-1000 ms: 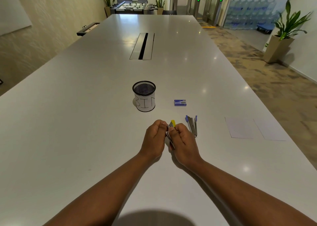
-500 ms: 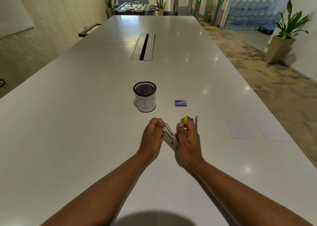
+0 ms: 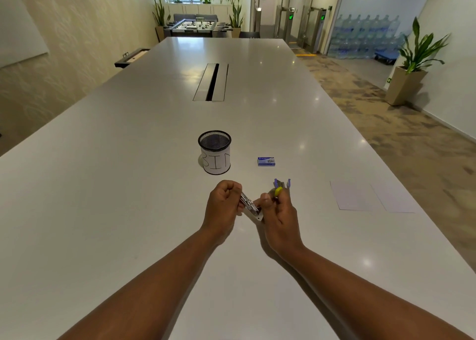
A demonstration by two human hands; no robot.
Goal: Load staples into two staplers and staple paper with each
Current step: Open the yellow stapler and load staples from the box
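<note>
A yellow stapler (image 3: 251,205) is held swung open between both hands near the table's front. My left hand (image 3: 223,204) grips the metal magazine end, and my right hand (image 3: 279,210) holds the yellow-tipped arm. Just behind my right hand a purple stapler (image 3: 282,184) lies on the table, partly hidden by my fingers. A small blue staple box (image 3: 266,161) sits further back. Two white paper sheets (image 3: 371,198) lie flat to the right.
A black mesh cup (image 3: 214,152) labelled BIN stands left of the staple box. A cable slot (image 3: 212,81) runs down the middle of the long white table (image 3: 103,210). The table's right edge drops to carpeted floor, with a potted plant (image 3: 412,63) beyond.
The yellow stapler was closed between my hands. My hands have pulled apart and it now hangs open, with the yellow arm swung to the right.
</note>
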